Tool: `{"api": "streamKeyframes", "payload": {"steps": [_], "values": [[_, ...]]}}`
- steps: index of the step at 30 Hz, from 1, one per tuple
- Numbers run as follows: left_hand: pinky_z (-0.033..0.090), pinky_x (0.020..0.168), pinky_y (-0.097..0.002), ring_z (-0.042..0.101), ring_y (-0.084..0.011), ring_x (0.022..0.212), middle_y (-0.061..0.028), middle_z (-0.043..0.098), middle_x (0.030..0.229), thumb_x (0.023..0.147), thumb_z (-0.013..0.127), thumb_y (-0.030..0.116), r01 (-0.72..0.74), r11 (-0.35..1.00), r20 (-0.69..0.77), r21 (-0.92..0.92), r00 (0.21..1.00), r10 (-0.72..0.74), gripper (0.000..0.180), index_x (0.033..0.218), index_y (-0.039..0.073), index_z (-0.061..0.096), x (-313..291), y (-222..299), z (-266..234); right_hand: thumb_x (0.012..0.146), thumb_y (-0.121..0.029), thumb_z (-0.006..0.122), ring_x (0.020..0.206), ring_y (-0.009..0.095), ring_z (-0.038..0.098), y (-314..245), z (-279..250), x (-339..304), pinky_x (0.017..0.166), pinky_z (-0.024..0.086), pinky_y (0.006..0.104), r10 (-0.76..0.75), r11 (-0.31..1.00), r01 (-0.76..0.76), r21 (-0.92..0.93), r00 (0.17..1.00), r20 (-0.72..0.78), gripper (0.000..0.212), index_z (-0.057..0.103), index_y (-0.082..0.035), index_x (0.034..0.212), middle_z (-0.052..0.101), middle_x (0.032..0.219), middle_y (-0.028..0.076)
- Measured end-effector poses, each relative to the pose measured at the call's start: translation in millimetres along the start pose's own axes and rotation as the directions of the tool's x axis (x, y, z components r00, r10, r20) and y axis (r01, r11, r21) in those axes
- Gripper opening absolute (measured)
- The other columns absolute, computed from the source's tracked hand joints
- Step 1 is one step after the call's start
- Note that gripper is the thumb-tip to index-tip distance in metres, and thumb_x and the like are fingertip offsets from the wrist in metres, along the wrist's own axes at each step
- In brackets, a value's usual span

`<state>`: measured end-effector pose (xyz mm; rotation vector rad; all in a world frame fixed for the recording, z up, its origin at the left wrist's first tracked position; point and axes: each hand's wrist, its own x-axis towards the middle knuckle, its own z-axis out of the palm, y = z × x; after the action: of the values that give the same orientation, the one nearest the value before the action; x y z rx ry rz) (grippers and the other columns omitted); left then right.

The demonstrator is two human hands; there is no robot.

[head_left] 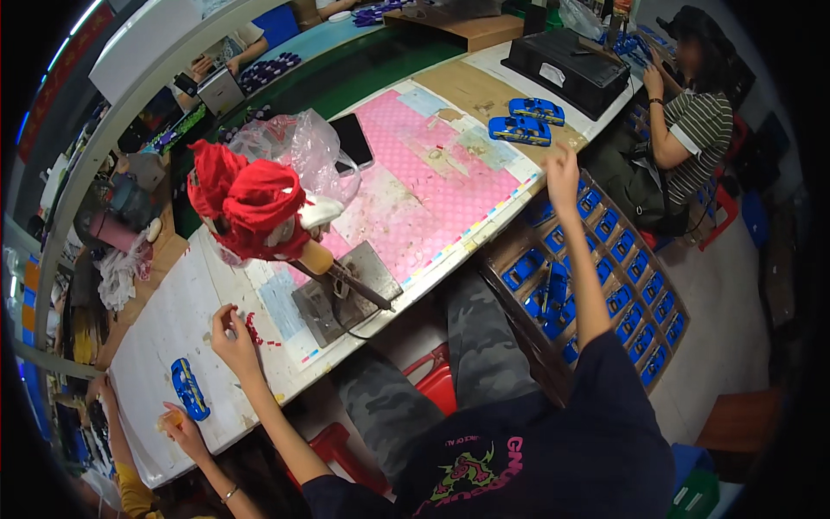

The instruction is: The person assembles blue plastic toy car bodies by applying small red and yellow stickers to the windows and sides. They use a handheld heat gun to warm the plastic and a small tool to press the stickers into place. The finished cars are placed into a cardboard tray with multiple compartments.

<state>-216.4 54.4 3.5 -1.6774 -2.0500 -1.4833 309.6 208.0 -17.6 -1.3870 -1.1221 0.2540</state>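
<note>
- Two bare hands work over a white bench (186,303) that runs from the lower left of the frame up to the upper right.
- At the lower left, another person's hand (183,435) rests by a blue toy car body (188,388) lying on the bench.
- The left hand (232,336), left of centre, has its fingers pinched together over a scatter of small red pieces (256,331); whether a piece sits between the fingertips cannot be told.
- Just right of those pieces stands a grey metal block (346,294) with a wooden-handled tool (339,270) resting on it, its upper end wrapped in red cloth (246,203).
- To the right of centre, below the bench edge, lies a tray of blue car bodies (605,268) in rows.
- The right hand (562,173) hangs above the tray's upper end, near the bench edge, fingers loosely curled and half open, holding nothing that shows.
- A pink dotted mat (432,190) covers the middle of the bench, with a clear plastic bag (298,147) at its left.
- Farther up, two blue car bodies (527,121) sit side by side beyond the right hand.
- A black box (571,69) stands behind them at the upper right.
- A seated person in a striped shirt (700,130) is at the far right.
</note>
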Motion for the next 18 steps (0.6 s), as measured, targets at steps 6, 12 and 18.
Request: {"api": "streamKeyframes", "payload": {"steps": [6, 12, 18], "values": [[0.043, 0.064, -0.0236, 0.055, -0.0115, 0.065, -0.0079, 0.062, 0.076, 0.076, 0.053, -0.001, -0.086, 0.996, -0.052, -0.040, 0.995, 0.084, 0.010, 0.083, -0.002, 0.060, 14, 16, -6, 0.080, -0.037, 0.050, 0.036, 0.010, 0.040, 52, 22, 82, 0.031, 0.030, 0.0216, 0.349, 0.933, -0.357, -0.038, 0.877, 0.331, 0.036, 0.046, -0.005, 0.096, 0.050, 0.063, 0.009], [0.043, 0.063, -0.0233, 0.054, -0.0128, 0.066, -0.0079, 0.061, 0.078, 0.072, 0.054, -0.006, -0.176, 0.981, -0.149, -0.084, 0.975, 0.162, 0.013, 0.083, 0.000, 0.059, 8, 33, -28, 0.082, -0.033, 0.052, 0.051, 0.015, 0.056, 27, 17, 48, 0.045, 0.047, 0.0236, 0.231, 0.888, -0.289, 0.357, 0.953, 0.198, 0.030, 0.050, -0.003, 0.085, 0.055, 0.069, 0.009], [0.044, 0.063, -0.0262, 0.055, -0.0199, 0.067, -0.0102, 0.058, 0.075, 0.066, 0.056, -0.009, -0.459, 0.888, -0.251, -0.014, 0.861, 0.442, 0.018, 0.081, 0.000, 0.056, -22, 69, -44, 0.085, -0.034, 0.043, 0.090, 0.025, 0.052, -15, -43, -29, 0.075, 0.047, 0.0387, 0.272, 0.456, -0.375, 0.807, 0.922, 0.275, 0.038, 0.045, -0.001, 0.103, 0.050, 0.097, 0.010]]}}
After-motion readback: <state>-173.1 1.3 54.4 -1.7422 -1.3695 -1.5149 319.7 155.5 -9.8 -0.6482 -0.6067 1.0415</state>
